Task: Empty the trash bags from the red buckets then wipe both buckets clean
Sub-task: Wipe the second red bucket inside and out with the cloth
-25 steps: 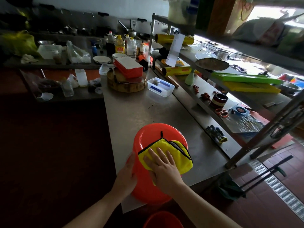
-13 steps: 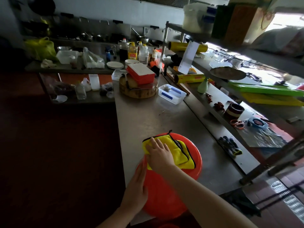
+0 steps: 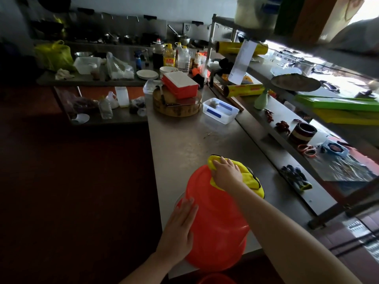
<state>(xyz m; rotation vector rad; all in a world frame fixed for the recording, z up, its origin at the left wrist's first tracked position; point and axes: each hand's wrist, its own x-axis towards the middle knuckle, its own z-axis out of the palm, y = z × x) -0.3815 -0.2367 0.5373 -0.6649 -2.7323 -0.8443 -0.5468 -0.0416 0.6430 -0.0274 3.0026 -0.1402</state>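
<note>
A red bucket point(image 3: 215, 222) lies upside down on the near end of the steel counter point(image 3: 184, 140), its base facing away from me. My left hand point(image 3: 180, 228) rests flat on the bucket's left side, fingers together. My right hand point(image 3: 226, 174) presses a yellow cloth point(image 3: 253, 179) with black trim against the far top of the bucket. The rim of a second red bucket point(image 3: 217, 279) shows at the bottom edge, below the counter.
Farther along the counter stand a round wooden chopping block point(image 3: 176, 105) with a red-and-white box point(image 3: 180, 84), a clear plastic tub point(image 3: 220, 110) and several bottles point(image 3: 170, 57). A lower shelf point(image 3: 287, 156) to the right holds gloves point(image 3: 295, 177) and small items. Dark floor lies left.
My right hand has slid the yellow cloth away from me, from the near face over to the bucket's far top edge. My left hand has moved down the left side.
</note>
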